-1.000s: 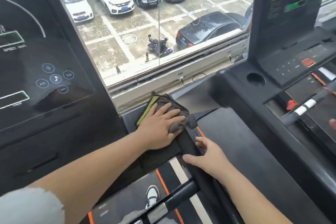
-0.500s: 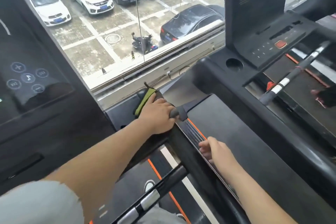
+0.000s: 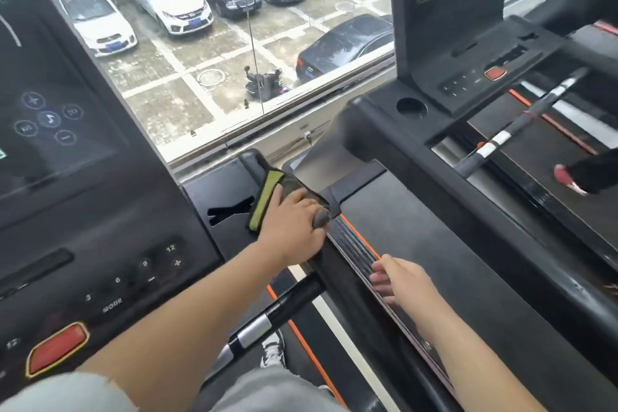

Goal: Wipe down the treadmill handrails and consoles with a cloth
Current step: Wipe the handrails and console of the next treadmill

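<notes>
Gripping the cloth (image 3: 267, 199), the left hand (image 3: 294, 229) presses it on the far end of the black handrail (image 3: 252, 162), just right of the near console (image 3: 67, 184). Its fingers are curled over the cloth, and a grey fold sticks out between them; a green edge shows on the left. The right hand (image 3: 406, 282) is nearer, fingers loosely bent, holding nothing, and it rests on the ribbed strip (image 3: 351, 244) of the next treadmill.
</notes>
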Demonstrator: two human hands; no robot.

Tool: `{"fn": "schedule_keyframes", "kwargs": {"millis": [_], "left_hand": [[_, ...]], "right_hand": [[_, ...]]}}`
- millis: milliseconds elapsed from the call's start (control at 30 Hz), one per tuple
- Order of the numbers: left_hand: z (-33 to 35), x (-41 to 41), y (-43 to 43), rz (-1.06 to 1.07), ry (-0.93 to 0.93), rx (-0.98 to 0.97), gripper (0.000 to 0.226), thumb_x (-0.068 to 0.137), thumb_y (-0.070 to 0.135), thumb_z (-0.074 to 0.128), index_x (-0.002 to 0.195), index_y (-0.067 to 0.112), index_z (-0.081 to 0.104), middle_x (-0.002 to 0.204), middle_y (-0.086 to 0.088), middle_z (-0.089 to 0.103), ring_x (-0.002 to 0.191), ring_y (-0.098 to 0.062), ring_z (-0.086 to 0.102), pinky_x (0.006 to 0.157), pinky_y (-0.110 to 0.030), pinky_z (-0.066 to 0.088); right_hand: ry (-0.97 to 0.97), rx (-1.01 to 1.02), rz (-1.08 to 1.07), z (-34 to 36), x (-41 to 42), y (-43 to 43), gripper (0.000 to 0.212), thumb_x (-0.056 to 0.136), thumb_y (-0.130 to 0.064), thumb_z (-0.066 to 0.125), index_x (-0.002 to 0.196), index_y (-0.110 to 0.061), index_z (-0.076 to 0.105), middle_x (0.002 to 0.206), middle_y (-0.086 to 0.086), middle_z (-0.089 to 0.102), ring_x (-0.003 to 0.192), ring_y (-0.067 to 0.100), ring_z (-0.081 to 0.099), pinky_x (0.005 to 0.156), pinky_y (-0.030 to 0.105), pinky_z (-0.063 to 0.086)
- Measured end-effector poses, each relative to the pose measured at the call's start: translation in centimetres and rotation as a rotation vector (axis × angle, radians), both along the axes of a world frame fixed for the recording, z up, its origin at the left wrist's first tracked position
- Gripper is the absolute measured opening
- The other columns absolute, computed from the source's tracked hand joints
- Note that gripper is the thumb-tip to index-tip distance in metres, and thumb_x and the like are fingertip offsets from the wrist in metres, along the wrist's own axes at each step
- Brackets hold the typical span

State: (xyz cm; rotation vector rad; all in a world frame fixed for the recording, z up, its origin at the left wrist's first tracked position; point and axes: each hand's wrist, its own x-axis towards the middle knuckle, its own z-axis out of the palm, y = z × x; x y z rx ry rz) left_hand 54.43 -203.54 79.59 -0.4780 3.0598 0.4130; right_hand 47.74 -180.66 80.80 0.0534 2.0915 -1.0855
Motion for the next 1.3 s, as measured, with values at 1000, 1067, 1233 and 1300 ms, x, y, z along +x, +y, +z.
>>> {"fn": "schedule_keyframes", "kwargs": {"millis": [1000, 1067, 1233, 1300], "left_hand": [[-1.1, 11.2, 9.3, 0.275, 0.545, 0.465, 0.052, 0.068, 0.005, 0.051, 0.113, 0.019, 0.074, 0.126, 0.016, 0.064, 0.129, -0.004, 0.051, 0.11, -0.043, 0.046], [-1.0, 11.3, 8.0, 0.468, 0.525, 0.374, 0.042, 0.071, 0.011, 0.05, 0.102, 0.02, 0.076, 0.116, 0.016, 0.065, 0.115, -0.004, 0.054, 0.098, -0.037, 0.052], [-0.8, 10.3, 6.4, 0.537, 0.42, 0.483, 0.038, 0.078, 0.014, 0.049, 0.103, 0.023, 0.075, 0.12, 0.02, 0.06, 0.119, -0.001, 0.052, 0.101, -0.029, 0.049], [-1.3, 10.2, 5.6, 0.52, 0.426, 0.478, 0.037, 0.079, 0.008, 0.052, 0.103, 0.024, 0.075, 0.12, 0.021, 0.059, 0.116, -0.001, 0.055, 0.097, -0.028, 0.05]], "right_hand": [[0.529, -0.048, 0.734, 0.7, 3.9, -2.1, 0.059, 0.103, -0.047, 0.049, 0.158, -0.029, 0.037, 0.163, -0.009, 0.034, 0.15, 0.012, 0.031, 0.124, 0.036, 0.029], [0.728, 0.162, 0.832, -1.1, 4.8, -3.5, 0.08, 0.1, -0.056, 0.048, 0.164, -0.016, 0.019, 0.171, 0.006, 0.016, 0.157, 0.022, 0.016, 0.126, 0.041, 0.022], [0.906, 0.435, 0.826, -3.6, 6.1, -6.3, 0.096, 0.086, -0.052, 0.072, 0.151, 0.008, 0.034, 0.142, 0.03, 0.051, 0.121, 0.043, 0.06, 0.088, 0.051, 0.057], [0.932, 0.47, 0.817, -3.6, 5.3, -7.7, 0.092, 0.091, -0.055, 0.064, 0.149, 0.009, 0.034, 0.134, 0.026, 0.056, 0.112, 0.039, 0.064, 0.08, 0.047, 0.059]]}}
